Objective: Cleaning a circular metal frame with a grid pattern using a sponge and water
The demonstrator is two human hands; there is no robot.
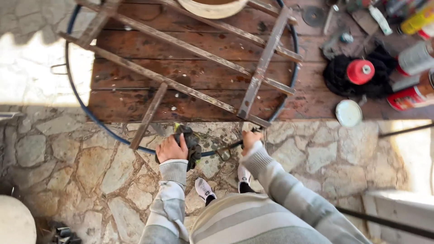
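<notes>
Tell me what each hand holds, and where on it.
The left hand presses a dark rag against the round metal frame. The right hand grips the frame's lower rim.

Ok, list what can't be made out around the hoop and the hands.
Head view only:
- Left hand: a dark rag covers the blue hoop there; the grip on the rim is hidden.
- Right hand: fingers curl under a rusty bar; what they touch is unclear.
- Hoop's far side: cut off by the top edge.
- Pale round tub: cut off at the top.
- Cans at right: cut by the edge.
</notes>
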